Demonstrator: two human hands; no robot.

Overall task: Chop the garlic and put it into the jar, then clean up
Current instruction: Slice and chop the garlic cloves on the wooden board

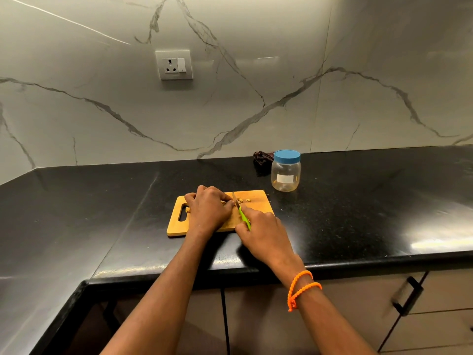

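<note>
Garlic pieces [240, 200] at twelve o'clock on cutting board [256, 201], pinned under curled left hand [208, 210]; right hand [263, 233] gripping green-handled knife [244, 218], blade toward twelve, nearer.

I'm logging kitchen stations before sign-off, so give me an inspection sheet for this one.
Surface: black counter, glossy, a few specks beside the board.
Job's things: wooden cutting board with garlic pieces; clear jar behind it, blue lid on.
Clutter: dark crumpled item by the wall.
Grippers: left hand holds garlic down; right hand grips green-handled knife.
Cables: nothing seen.
Surroundings: marble wall, wall socket, cabinets below.
</note>
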